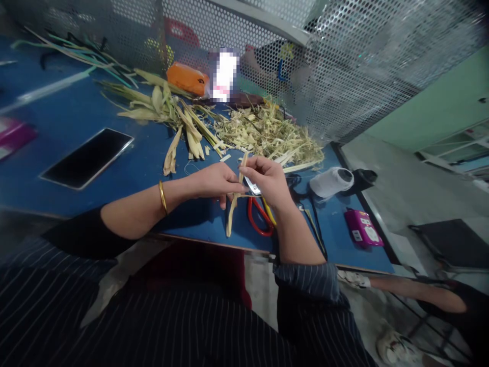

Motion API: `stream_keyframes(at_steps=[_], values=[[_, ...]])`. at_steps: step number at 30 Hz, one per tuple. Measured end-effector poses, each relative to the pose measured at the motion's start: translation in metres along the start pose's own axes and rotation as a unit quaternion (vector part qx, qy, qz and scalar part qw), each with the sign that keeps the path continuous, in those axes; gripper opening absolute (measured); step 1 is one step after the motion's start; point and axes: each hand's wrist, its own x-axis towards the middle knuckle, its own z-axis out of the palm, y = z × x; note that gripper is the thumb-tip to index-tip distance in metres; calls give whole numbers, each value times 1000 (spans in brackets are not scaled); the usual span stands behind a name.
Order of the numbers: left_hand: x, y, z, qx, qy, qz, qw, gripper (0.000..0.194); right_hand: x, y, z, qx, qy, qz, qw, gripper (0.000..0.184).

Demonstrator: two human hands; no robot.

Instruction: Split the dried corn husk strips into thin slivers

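Over the blue table (114, 183) both my hands hold one pale dried leaf strip (233, 214). My left hand (214, 181) pinches the strip near its middle, fingers closed. My right hand (269, 178) is closed on the strip's upper end and also grips a small metal blade or clip (252, 186); I cannot make out which. The strip hangs down past the table's front edge. Red-handled scissors (260, 219) lie on the table just below my right hand.
A heap of cut leaf scraps (267, 135) and a bundle of long dried leaves (168, 109) lie behind my hands. A dark phone (87, 158) lies at left, a white thread spool (330, 182) and a pink box (362, 228) at right. A perforated metal screen (344, 61) backs the table.
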Motion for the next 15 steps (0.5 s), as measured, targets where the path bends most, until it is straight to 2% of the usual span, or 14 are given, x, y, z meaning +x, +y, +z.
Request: stream_keyframes(at_steps=[3,6,8,10,12,15], values=[[3,0,1,-13,26,-16,999,26,-4,-1,3,5,39,-30,999,23],[7,-2,-2,-45,83,-27,995,26,-10,-2,6,-106,105,-123,981,11],[9,-3,-4,-76,126,-40,988,24,-13,-1,8,-222,131,-205,944,8],[11,-4,-6,-123,150,-46,980,19,-14,0,10,-326,136,-271,895,11],[11,-5,-7,-180,143,-43,972,14,-15,1,12,-390,137,-299,860,12],[12,-5,-10,-267,114,-46,956,7,-15,0,14,-435,143,-303,836,14]])
